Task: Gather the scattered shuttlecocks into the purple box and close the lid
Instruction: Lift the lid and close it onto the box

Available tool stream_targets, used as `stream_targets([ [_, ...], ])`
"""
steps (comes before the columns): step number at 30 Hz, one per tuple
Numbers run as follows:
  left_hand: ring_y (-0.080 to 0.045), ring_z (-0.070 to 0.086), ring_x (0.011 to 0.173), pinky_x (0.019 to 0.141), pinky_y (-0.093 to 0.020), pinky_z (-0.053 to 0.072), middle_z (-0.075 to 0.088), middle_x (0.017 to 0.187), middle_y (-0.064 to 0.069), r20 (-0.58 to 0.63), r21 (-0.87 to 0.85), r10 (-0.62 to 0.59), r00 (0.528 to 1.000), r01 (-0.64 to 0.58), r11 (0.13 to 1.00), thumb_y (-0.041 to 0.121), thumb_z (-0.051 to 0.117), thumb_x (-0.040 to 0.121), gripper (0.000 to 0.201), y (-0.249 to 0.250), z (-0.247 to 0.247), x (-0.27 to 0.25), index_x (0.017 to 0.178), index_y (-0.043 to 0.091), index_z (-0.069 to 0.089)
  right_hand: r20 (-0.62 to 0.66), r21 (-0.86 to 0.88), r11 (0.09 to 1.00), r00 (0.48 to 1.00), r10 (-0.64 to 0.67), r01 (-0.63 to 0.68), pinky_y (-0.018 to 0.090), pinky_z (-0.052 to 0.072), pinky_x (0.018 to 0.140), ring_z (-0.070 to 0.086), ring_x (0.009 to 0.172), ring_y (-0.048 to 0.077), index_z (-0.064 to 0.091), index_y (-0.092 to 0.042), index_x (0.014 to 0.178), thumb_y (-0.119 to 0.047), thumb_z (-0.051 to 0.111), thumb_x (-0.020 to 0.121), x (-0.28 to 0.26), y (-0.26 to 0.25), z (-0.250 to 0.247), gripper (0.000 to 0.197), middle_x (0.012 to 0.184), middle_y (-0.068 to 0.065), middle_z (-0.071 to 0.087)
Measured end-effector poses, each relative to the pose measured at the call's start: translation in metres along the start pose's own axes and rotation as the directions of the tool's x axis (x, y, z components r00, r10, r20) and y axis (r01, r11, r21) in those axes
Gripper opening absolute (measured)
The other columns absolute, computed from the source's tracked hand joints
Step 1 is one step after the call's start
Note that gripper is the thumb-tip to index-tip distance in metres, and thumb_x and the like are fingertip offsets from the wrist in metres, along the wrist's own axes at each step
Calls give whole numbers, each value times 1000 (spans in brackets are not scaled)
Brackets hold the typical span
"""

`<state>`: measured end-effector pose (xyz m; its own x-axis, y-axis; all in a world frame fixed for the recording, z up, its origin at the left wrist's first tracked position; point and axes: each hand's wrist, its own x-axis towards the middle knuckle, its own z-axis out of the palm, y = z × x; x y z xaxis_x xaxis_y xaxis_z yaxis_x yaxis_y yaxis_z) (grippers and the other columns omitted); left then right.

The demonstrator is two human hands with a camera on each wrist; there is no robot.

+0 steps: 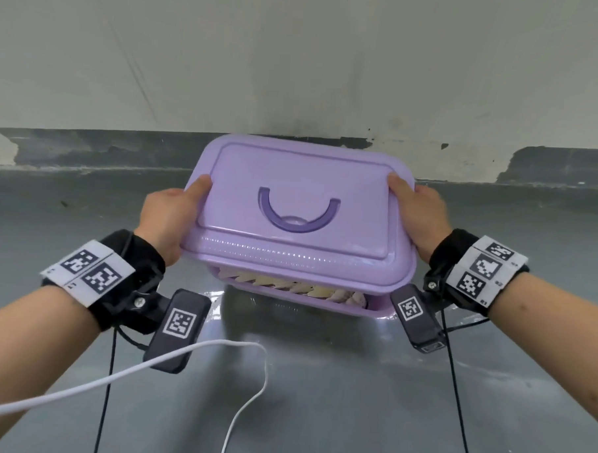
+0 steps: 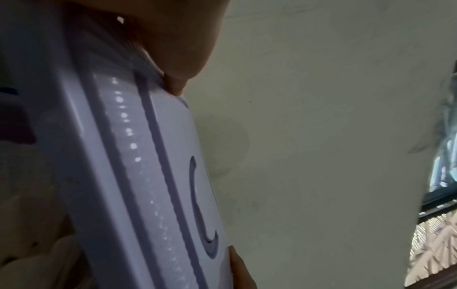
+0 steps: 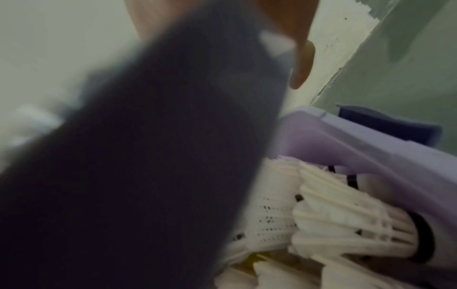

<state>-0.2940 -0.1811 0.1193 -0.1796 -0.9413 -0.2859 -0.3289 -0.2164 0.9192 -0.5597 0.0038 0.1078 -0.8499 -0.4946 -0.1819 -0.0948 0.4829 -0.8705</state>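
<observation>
The purple lid [image 1: 298,199], with a darker curved handle set into its top, hangs tilted over the purple box [image 1: 376,303], its near edge raised. My left hand [image 1: 173,210] grips the lid's left end, thumb on top. My right hand [image 1: 416,211] grips the right end the same way. Through the gap under the lid several white shuttlecocks [image 1: 295,287] lie in the box. The left wrist view runs along the lid [image 2: 153,176] under my thumb. The right wrist view has the shuttlecocks [image 3: 321,211] inside the box wall [image 3: 371,156], with the dark blurred lid in front.
The box stands on a glossy grey floor [image 1: 317,398] close against a pale wall [image 1: 298,62] with a dark, chipped base strip. A white cable [image 1: 182,354] and black cables trail from my wrists across the floor in front.
</observation>
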Motion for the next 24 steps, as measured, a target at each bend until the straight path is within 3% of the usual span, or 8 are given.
stream_targets([
  [3, -19, 54, 72, 70, -29, 46, 59, 81, -1, 12, 39, 27, 1000, -28, 999, 46, 63, 86, 35, -1, 3, -2, 75, 14, 56, -20, -34, 999, 1000, 3, -4, 36, 45, 72, 57, 82, 28, 58, -11, 71, -57, 52, 85, -1, 6, -4, 49, 89, 11, 63],
  [6, -16, 56, 68, 62, -25, 43, 60, 76, 4, 29, 131, 43, 999, -47, 990, 46, 59, 90, 35, -18, 13, -10, 72, 15, 60, -12, -190, 982, 1000, 11, -13, 46, 45, 88, 57, 95, 35, 58, -12, 73, -75, 37, 72, -8, 25, -3, 66, 100, 18, 62],
  [7, -18, 57, 71, 66, -26, 43, 61, 76, 6, 28, 165, 54, 998, -58, 985, 47, 57, 91, 35, -24, 16, -12, 73, 17, 61, -3, -235, 972, 1000, 2, -3, 48, 43, 94, 55, 99, 36, 59, -10, 80, -75, 33, 74, -10, 31, -1, 70, 103, 20, 60],
  [9, -20, 57, 79, 74, -28, 41, 61, 78, 7, 30, 238, 105, 994, -109, 965, 49, 50, 93, 36, -34, 21, -13, 83, 17, 62, 2, -311, 950, 1000, 20, -19, 48, 37, 103, 47, 114, 38, 58, -5, 109, -66, 34, 88, -14, 42, 2, 69, 121, 23, 51],
  [11, -21, 57, 88, 80, -30, 41, 62, 90, 4, 50, 275, 137, 989, -146, 950, 52, 44, 95, 37, -44, 23, -11, 101, 20, 61, 12, -316, 948, 999, 37, -31, 46, 32, 108, 38, 125, 38, 45, -10, 133, -58, 33, 94, -17, 50, 7, 63, 135, 20, 42],
  [15, -25, 59, 101, 89, -35, 43, 63, 108, -2, 103, 305, 77, 992, -105, 947, 56, 39, 95, 50, -62, 20, -3, 116, 14, 58, 42, -288, 957, 999, 35, -22, 49, 34, 108, 39, 128, 37, 33, -10, 142, -60, 35, 93, -16, 62, 22, 70, 141, 21, 41],
  [19, -28, 57, 97, 85, -37, 43, 61, 107, -7, 106, 355, 40, 994, -76, 932, 58, 35, 95, 52, -59, 25, 6, 110, 12, 55, -8, -359, 932, 999, 39, -39, 44, 42, 99, 50, 114, 39, 44, 4, 128, -54, 38, 94, -9, 67, 29, 67, 129, 25, 50],
  [24, -30, 54, 95, 82, -35, 38, 58, 105, -9, 106, 415, 28, 994, -70, 907, 55, 34, 97, 51, -61, 31, 12, 108, 8, 52, 70, -503, 864, 997, 33, 7, 34, 40, 78, 54, 93, 35, 53, 3, 106, -47, 33, 99, -2, 63, 18, 54, 111, 25, 59],
])
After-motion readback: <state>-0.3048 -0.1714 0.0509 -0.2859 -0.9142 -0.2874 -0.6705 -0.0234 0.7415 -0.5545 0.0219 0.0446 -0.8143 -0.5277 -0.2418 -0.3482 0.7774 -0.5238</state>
